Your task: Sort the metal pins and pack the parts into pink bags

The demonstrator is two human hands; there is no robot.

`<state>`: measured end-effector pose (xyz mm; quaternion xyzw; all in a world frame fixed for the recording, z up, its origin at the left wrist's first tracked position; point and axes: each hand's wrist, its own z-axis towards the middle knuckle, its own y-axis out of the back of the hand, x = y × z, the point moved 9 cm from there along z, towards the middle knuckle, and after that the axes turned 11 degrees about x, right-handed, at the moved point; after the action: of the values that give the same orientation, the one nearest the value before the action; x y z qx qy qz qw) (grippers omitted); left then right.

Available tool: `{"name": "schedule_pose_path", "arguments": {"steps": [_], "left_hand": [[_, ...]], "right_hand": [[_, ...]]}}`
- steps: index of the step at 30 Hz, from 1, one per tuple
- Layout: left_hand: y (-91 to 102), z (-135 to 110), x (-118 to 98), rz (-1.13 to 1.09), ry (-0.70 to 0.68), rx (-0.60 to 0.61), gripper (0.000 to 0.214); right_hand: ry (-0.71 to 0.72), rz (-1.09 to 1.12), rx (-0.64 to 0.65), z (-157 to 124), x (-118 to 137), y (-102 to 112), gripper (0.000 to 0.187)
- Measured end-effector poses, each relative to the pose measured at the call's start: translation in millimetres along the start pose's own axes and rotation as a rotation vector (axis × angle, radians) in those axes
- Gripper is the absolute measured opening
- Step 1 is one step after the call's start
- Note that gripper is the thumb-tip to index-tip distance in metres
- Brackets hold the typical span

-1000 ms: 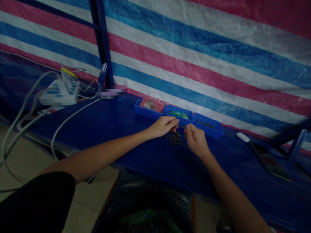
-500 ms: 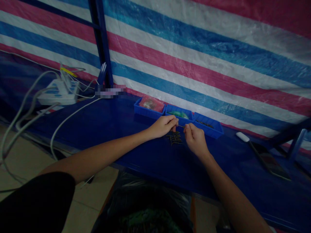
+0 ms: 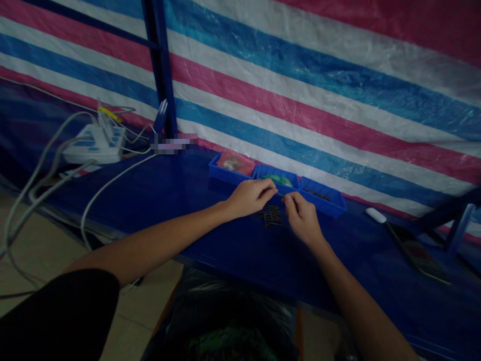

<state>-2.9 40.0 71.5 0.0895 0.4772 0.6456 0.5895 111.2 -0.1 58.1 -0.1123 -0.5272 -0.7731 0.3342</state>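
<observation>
My left hand is closed in a pinch, its fingertips at one end of a thin screw-like piece. From the other side my right hand pinches the same piece between thumb and forefinger. Whether the left fingers hold a second small part is too small to tell. Just below the hands lies a pile of dark screws on the blue table. Behind them stand three blue bins: one bin with a pink bag, a middle bin with a green bag, and a right bin with loose screws.
A white power strip with several cables lies at the left. To the right are a white oblong case and a dark phone. A blue post rises before the striped sheet.
The view has shifted slightly. My hands stay facing each other at the thin piece, with my left fingers a little more curled over its end.
</observation>
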Motion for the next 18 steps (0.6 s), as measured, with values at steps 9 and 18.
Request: {"name": "schedule_pose_path", "arguments": {"steps": [9, 18], "left_hand": [[-12.0, 1.6, 7.5, 0.083, 0.082, 0.142, 0.032], [-46.2, -3.5, 31.1, 0.213, 0.166, 0.440, 0.022]], "right_hand": [[0.047, -0.100, -0.067, -0.2, 7.5, 12.8, 0.026], [-0.393, -0.374, -0.530, -18.6, -76.2, 92.1, 0.029]]}}
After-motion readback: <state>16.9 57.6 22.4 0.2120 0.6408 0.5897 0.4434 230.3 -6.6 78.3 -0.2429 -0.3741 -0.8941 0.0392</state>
